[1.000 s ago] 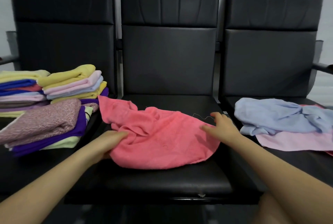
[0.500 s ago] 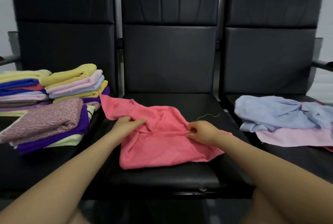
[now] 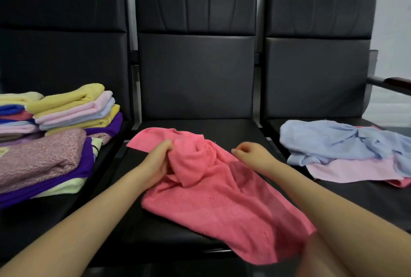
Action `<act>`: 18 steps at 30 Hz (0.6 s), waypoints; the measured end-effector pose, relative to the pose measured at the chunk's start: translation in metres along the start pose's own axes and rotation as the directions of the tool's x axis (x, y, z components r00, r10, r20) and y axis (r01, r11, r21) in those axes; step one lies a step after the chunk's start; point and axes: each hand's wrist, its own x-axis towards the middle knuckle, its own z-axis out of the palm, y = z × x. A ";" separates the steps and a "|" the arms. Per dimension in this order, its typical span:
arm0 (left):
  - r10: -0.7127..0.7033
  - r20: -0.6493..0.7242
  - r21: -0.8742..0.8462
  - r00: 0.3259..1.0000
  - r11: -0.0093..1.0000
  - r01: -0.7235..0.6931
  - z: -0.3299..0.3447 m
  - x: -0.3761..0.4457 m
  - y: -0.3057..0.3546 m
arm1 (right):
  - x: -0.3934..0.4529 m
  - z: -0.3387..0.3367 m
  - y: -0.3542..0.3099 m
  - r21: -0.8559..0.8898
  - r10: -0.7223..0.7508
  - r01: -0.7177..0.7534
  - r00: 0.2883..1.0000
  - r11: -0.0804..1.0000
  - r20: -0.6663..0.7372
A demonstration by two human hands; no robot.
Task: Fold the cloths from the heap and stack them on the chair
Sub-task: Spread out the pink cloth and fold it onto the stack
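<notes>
Gripping the pink cloth (image 3: 213, 192), the left hand (image 3: 155, 165) bunches it; right hand (image 3: 253, 154) curls empty. Cloth runs diagonally across the black seat (image 3: 233, 129), grey wall (image 3: 391, 9) behind.

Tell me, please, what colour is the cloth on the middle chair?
Coral pink cloth, seen in the head view.

A pale wall (image 3: 395, 9) rises behind the seats, and a dark armrest (image 3: 391, 83) juts out at right.

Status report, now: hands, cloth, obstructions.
Left hand grips bunched pink cloth on middle seat. Right hand curled, contact with cloth unclear. Nothing blocking folded stack.
</notes>
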 end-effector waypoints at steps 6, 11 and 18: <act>-0.173 -0.170 0.104 0.970 0.976 0.192 -0.047 0.017 -0.006 | 0.051 0.031 -0.021 0.338 0.345 -0.347 0.936 0.875 0.068; -0.090 -0.271 0.269 0.958 0.949 0.165 -0.036 0.037 -0.006 | 0.061 0.038 -0.041 0.404 0.359 -0.455 0.886 0.794 0.294; -0.070 -0.189 0.266 0.980 0.957 0.119 -0.014 0.056 -0.008 | 0.069 0.058 -0.039 0.534 0.202 -0.459 0.859 0.710 0.471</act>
